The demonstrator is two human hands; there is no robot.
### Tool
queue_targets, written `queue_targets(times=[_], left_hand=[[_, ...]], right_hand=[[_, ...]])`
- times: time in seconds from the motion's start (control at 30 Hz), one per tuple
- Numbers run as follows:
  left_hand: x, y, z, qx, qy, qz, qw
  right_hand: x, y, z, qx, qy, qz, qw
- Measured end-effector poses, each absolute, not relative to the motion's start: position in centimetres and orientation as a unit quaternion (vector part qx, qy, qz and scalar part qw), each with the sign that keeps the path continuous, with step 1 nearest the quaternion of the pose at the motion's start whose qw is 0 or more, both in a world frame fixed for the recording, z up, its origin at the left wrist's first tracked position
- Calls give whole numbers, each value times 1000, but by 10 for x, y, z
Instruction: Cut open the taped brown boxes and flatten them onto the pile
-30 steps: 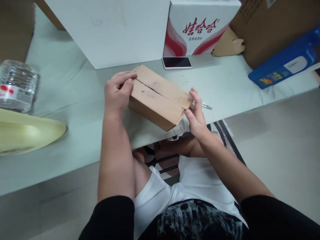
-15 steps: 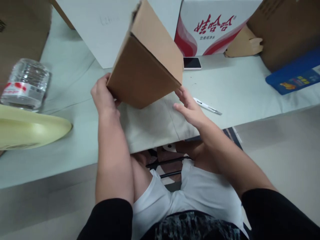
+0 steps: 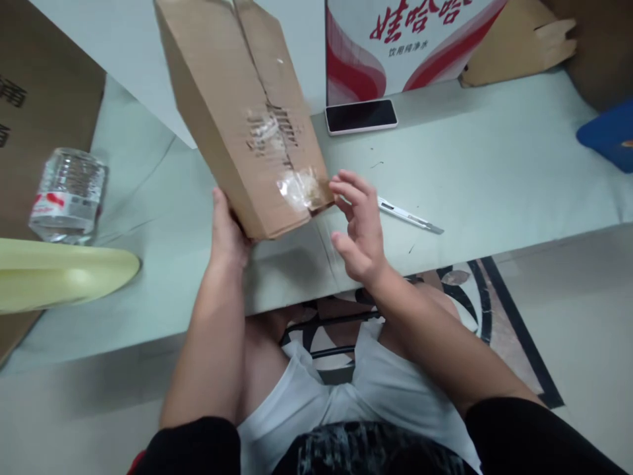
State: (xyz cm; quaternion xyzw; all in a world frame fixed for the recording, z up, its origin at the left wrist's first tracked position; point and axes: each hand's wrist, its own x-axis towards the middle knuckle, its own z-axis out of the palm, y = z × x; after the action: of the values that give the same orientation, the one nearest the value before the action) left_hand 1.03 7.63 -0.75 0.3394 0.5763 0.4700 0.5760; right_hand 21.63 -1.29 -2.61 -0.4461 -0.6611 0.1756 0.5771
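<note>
A brown cardboard box (image 3: pixel 237 112) is tilted up over the table, its seam side with printed marks and clear tape facing me. My left hand (image 3: pixel 228 231) holds the box by its lower left edge, the fingers partly hidden beneath it. My right hand (image 3: pixel 359 221) is at the lower right corner, fingers apart and slightly curled, the fingertips at or very near the cardboard; whether they touch I cannot tell. Just right of that hand lies a white utility knife (image 3: pixel 410 216) with its blade pointing right. A phone (image 3: pixel 362 117) rests face up behind it.
At the left lie a clear water bottle (image 3: pixel 69 194) and a pale yellow object (image 3: pixel 69 274). A white and red carton (image 3: pixel 400 53) stands at the back, beside a cardboard piece (image 3: pixel 514 46). A blue package (image 3: pixel 608 135) is at the right. The table's front edge runs before my lap.
The box has turned so its taped, printed side now faces me, and it has shifted left. My right hand has come off its hold at the corner, and the view has shifted slightly.
</note>
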Motion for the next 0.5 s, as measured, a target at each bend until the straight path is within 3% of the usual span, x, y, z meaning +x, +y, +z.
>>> queue_targets(times=[0.27,0.43,0.5], left_hand=[[16,57,-6,344,683,387,515],[13,45,-5,475,645,225,555],[10,41,-3,510,631,247,529]], right_hand=[[220,-10,-30,-490,-683,172,513],[222,-13,-31,-467,-685,158,537],[226,-14,-31,-451,-688,141,550]])
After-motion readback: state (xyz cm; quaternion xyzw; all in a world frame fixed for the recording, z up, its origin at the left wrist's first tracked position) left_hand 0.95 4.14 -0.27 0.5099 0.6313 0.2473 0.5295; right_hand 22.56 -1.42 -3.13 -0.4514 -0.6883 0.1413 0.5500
